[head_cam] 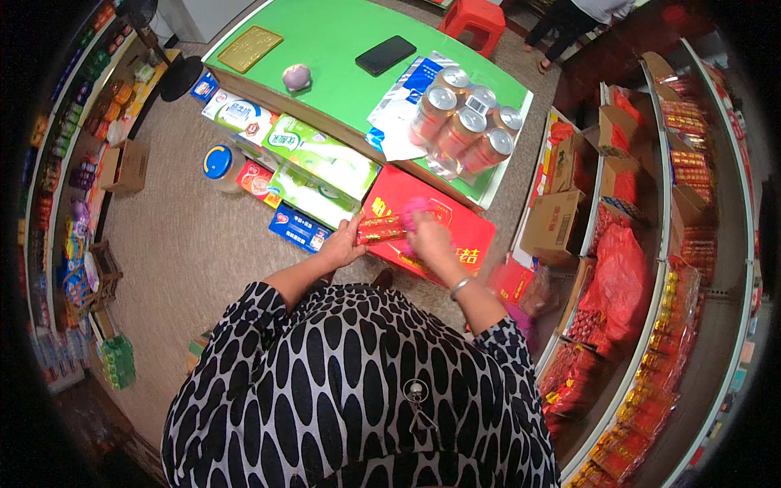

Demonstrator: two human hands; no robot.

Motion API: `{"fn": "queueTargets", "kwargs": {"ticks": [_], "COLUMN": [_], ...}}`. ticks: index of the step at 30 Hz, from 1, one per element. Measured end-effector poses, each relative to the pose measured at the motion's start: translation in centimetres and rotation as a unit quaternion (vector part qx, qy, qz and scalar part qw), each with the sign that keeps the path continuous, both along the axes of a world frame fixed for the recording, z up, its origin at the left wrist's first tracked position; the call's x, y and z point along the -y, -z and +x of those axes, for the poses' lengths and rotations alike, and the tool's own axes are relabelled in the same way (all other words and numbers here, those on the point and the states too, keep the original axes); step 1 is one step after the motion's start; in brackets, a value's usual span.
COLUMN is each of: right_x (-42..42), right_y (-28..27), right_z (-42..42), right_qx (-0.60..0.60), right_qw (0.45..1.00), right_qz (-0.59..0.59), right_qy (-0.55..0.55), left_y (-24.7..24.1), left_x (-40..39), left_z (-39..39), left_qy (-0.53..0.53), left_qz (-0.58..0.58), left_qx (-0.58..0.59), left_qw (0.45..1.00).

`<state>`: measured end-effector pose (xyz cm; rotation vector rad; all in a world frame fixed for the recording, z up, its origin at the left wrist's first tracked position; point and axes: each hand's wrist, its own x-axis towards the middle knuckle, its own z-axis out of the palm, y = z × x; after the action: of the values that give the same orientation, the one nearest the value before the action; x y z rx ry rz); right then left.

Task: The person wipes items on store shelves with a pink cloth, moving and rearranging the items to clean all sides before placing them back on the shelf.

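Note:
My left hand grips one end of a shiny red package with gold print, a bundle of cylindrical shape. In my right hand is a bright pink cloth, pressed against the package's other end. Some of the cloth is hidden behind the fingers. Both hands are above a large red carton with yellow lettering, which stands against the front of a green-topped table. Left of that carton are green and white drink cartons and a blue box.
On the table are shrink-wrapped drink cans, a black phone, a gold-coloured tray and a small purple figure. A blue-lidded jar stands on the floor. Stocked shelves curve along the right. A person stands far back.

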<state>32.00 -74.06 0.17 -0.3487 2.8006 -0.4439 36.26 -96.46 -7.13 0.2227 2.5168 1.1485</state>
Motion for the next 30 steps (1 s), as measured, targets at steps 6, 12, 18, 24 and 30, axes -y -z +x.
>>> {"fn": "queueTargets", "kwargs": {"ticks": [6,12,18,24,30], "right_x": [7.1,0.4,-2.7,6.8,5.6], "right_y": [-0.2,2.1,0.9,0.5,1.0], "right_z": [3.4,2.3,2.5,3.8,3.6], "right_qx": [0.031,-0.091,-0.1,-0.06,-0.026], "right_qw": [0.997,0.99,0.96,0.992,0.994], "right_qz": [-0.032,-0.05,-0.034,-0.039,-0.031], "right_qy": [-0.066,0.094,0.261,0.106,0.098], "left_y": [-0.7,-1.0,-2.8,-2.6,-3.9], "left_x": [0.5,1.8,1.5,1.0,1.2], "left_z": [-0.9,-2.1,-3.9,-4.4,-3.8], "left_qy": [0.056,0.119,0.104,0.157,0.119], "left_qz": [-0.048,-0.027,-0.048,-0.086,-0.036], "left_qx": [0.016,0.023,-0.178,-0.165,-0.085], "left_qw": [0.997,0.992,0.977,0.97,0.989]}}
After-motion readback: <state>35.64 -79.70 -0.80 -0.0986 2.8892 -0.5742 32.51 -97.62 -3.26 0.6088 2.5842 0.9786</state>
